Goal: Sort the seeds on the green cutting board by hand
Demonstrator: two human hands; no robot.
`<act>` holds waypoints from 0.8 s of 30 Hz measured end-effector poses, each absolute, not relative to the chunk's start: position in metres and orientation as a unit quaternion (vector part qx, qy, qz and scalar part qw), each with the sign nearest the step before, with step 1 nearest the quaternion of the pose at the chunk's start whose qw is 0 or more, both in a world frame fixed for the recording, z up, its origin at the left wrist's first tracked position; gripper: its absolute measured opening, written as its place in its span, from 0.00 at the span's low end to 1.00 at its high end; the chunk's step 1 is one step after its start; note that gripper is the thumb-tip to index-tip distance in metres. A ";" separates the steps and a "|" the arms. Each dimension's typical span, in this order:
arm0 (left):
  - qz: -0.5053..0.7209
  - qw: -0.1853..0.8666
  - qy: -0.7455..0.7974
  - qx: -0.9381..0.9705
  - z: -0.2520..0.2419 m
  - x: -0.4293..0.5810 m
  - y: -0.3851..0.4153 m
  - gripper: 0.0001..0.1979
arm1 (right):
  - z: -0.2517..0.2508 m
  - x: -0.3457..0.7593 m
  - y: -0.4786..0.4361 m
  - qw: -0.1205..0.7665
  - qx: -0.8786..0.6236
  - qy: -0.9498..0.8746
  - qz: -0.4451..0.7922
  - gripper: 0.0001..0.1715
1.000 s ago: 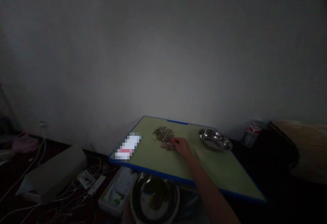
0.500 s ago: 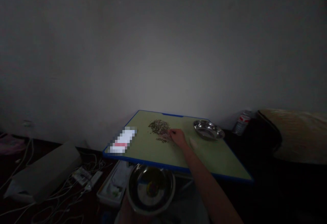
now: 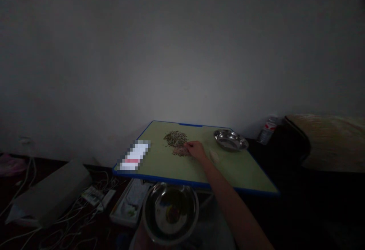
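right hand still at the right edge of a speckled pile of small dark grains, fingertips together, cannot tell on what, pale-green blue-rimmed rectangular table beneath, round steel bowl far right, grey wall behind

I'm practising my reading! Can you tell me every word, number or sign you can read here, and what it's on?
There are no words or numbers I can read.
Bottle: red and white marks, too small and dark to read.
White rectangle on the table: covered by big pixel squares, so unreadable.
White item among the cables: any marks are too blurred to read.
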State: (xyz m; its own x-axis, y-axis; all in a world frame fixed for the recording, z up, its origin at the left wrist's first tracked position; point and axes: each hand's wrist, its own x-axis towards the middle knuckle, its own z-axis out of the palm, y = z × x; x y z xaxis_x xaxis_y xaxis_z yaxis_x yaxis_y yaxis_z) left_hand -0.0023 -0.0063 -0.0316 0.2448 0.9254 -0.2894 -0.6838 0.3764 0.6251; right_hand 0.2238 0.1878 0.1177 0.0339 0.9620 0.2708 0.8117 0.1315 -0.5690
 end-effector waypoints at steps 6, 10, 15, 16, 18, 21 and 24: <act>0.500 0.799 0.325 0.082 -0.043 -0.001 -0.005 0.49 | 0.116 0.225 0.189 0.311 -0.643 -0.689 0.125 0.17; 0.491 0.815 0.303 0.059 -0.049 -0.001 -0.005 0.50 | 0.117 0.224 0.189 0.314 -0.645 -0.684 0.133 0.15; 0.490 0.822 0.286 0.042 -0.038 -0.003 -0.007 0.49 | 0.118 0.223 0.190 0.309 -0.656 -0.676 0.131 0.16; 0.490 0.826 0.276 0.043 -0.033 -0.003 -0.008 0.49 | 0.118 0.223 0.190 0.305 -0.658 -0.677 0.129 0.16; 0.479 0.838 0.257 0.043 -0.022 -0.002 -0.009 0.50 | 0.117 0.223 0.189 0.301 -0.657 -0.679 0.127 0.15; 0.474 0.836 0.269 0.058 -0.013 0.000 -0.009 0.54 | 0.117 0.224 0.189 0.305 -0.647 -0.686 0.132 0.15; 0.504 0.804 0.302 0.095 -0.017 0.003 -0.007 0.53 | 0.116 0.224 0.189 0.312 -0.639 -0.691 0.133 0.15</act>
